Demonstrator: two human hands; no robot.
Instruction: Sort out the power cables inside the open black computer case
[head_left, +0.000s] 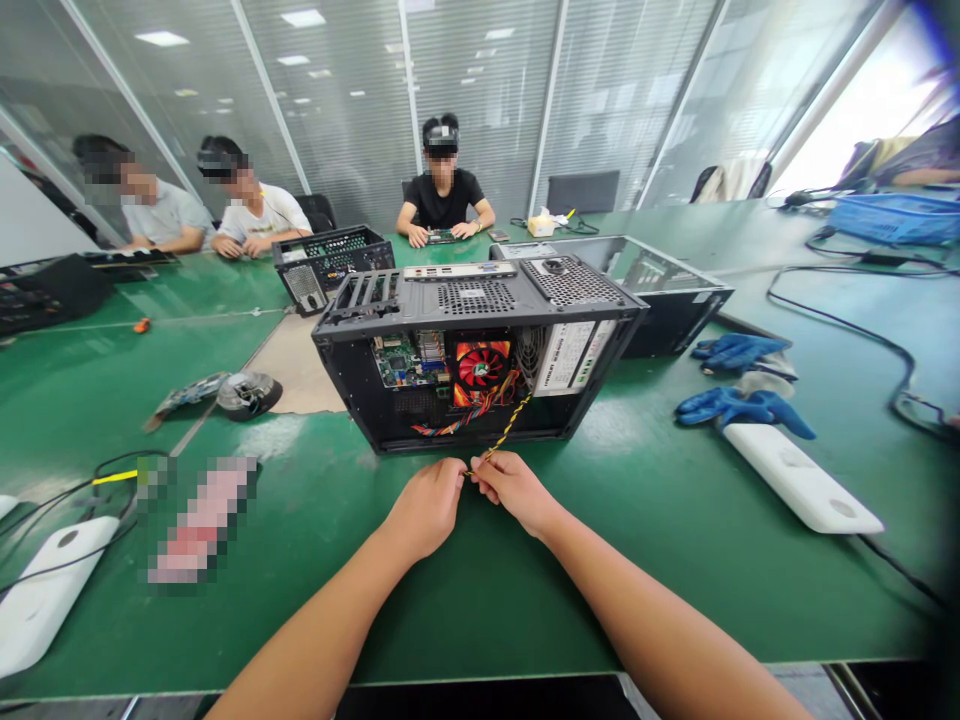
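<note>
Pinching the yellow-black cable [512, 423] with closed fingers of my left hand [426, 505] and right hand [519, 490], just nearer than the computer case [476, 299]; its white label [568, 358] is illegible.

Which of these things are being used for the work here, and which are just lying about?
In use:
left hand and right hand, pinching the yellow-and-black cable
open computer case

Apparently just lying about:
blue gloves
tissue box
blue basket
</note>
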